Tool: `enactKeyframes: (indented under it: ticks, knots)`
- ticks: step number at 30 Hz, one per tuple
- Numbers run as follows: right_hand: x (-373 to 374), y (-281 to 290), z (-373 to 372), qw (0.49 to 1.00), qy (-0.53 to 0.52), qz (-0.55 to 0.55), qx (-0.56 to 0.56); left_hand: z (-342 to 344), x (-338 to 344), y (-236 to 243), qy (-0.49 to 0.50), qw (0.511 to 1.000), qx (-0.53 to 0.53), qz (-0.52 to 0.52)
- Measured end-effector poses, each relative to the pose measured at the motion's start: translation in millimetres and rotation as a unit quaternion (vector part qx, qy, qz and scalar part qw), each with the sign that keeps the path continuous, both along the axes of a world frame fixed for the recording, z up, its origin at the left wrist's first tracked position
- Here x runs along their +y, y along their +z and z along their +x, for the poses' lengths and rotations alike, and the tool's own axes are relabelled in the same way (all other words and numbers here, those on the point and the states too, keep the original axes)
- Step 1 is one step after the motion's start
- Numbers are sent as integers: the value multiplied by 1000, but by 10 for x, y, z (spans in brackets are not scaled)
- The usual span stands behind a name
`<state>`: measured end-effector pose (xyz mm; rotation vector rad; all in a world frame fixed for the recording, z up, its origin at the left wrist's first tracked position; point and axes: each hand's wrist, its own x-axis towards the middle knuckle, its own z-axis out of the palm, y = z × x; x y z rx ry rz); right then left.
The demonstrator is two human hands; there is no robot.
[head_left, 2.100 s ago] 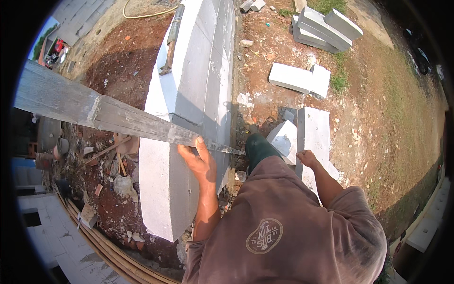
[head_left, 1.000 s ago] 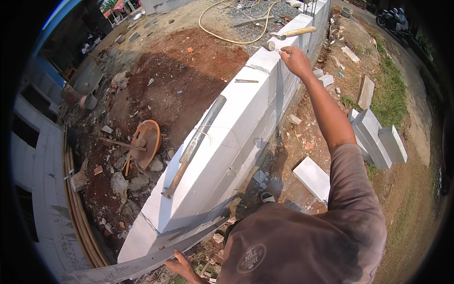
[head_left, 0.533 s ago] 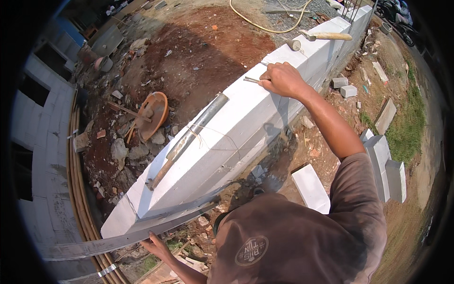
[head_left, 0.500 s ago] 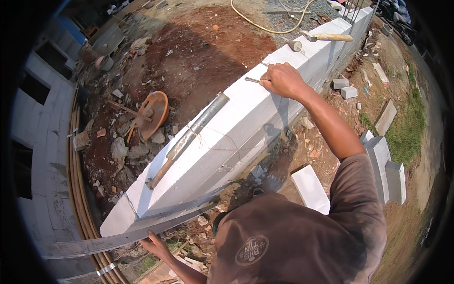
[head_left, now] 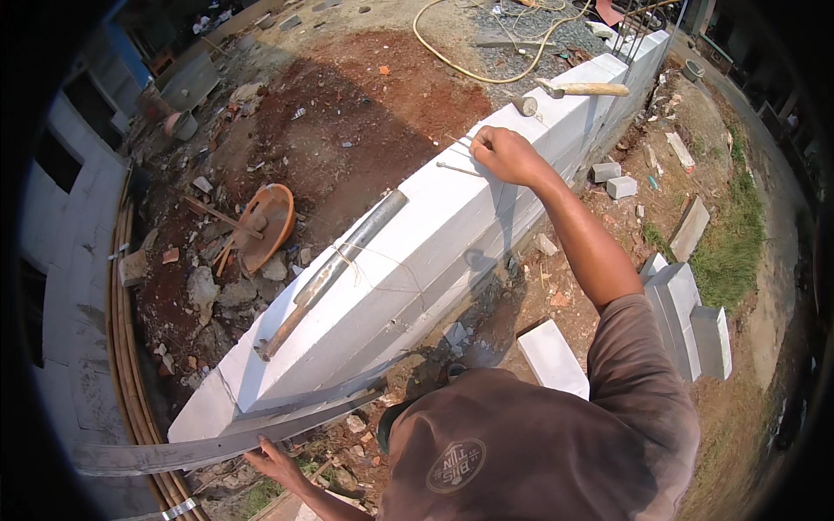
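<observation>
Atop white wall (head_left: 434, 213): right hand (head_left: 508, 156) grip pinching thin rod (head_left: 460, 141); left hand (head_left: 276, 464) at board (head_left: 208, 445), grip unclear.

At seven o'clock your left hand (head_left: 276, 465) touches a grey board (head_left: 204, 448); at one, your right hand (head_left: 507, 156) pinches a thin rod (head_left: 460, 142).

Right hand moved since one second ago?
Yes: against the fixed wall, the right hand shifted along its top, away from the hammer, toward the grey tube.
</observation>
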<state>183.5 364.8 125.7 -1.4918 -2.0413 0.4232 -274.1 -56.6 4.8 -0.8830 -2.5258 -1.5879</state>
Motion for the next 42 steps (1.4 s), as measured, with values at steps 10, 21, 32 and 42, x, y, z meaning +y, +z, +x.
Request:
enactKeyframes:
  ticks: [10,21,32,42]
  knots:
    - [860,65,1573,916,-341,196,-85,73,-14,99,50,998,-14,-41]
    - [1423,64,1958,873,-220,58,-432,365,173,437,104,991,18,-85]
    - [1910,-105,2056,863,-174,36,-473,-54,110,-239,115,993,25,-16]
    - [1111,197,2152,957,-168,121,-203,42,262,-134,122,991,51,-31]
